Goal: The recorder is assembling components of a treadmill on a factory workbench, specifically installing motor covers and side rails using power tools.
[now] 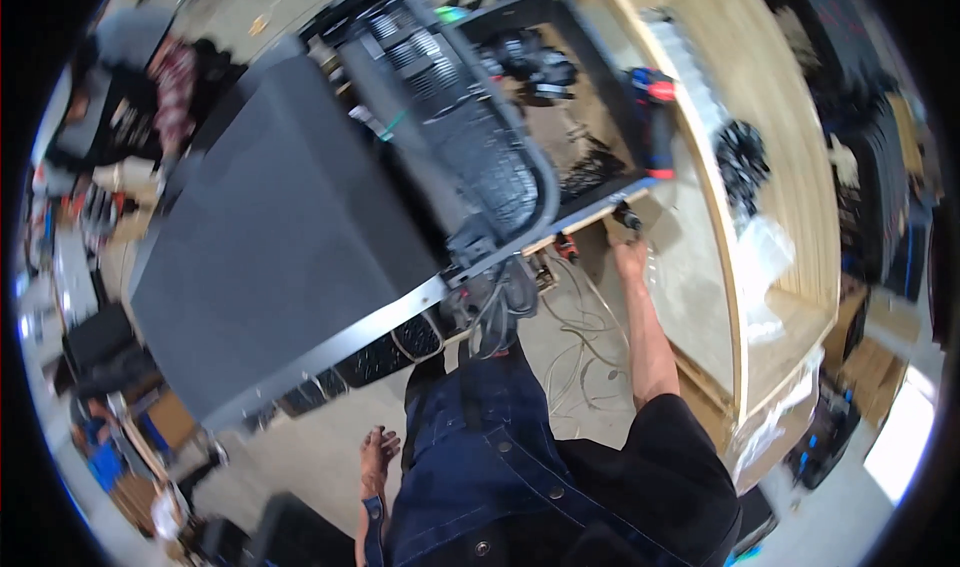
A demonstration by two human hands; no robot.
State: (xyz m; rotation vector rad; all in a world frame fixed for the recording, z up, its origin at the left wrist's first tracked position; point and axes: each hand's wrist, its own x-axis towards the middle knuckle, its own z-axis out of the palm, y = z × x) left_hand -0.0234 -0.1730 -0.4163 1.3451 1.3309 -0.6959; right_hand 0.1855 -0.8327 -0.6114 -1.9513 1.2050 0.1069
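Note:
My right hand (630, 257) reaches forward beneath the rim of a black tray (600, 199). Its fingers are closed round a dark, stubby tool (627, 217), whose exact kind is hard to make out. Beside it, a red-and-black tool (567, 248) hangs under the tray's edge. Low beside my thigh, my left hand (378, 454) is empty with its fingers apart. Ahead of me stands a large machine with a smooth grey cover (270, 237) and an open black ribbed bin (470, 137). Dark parts (540, 64) lie in the tray.
A pale wooden bin (740, 337) on the right holds a bundle of black pieces (741, 162) and clear plastic. A red-and-blue tool (656, 117) is at the tray's right side. Loose hoses (580, 352) trail on the floor. A person in a plaid sleeve (175, 97) works at far left.

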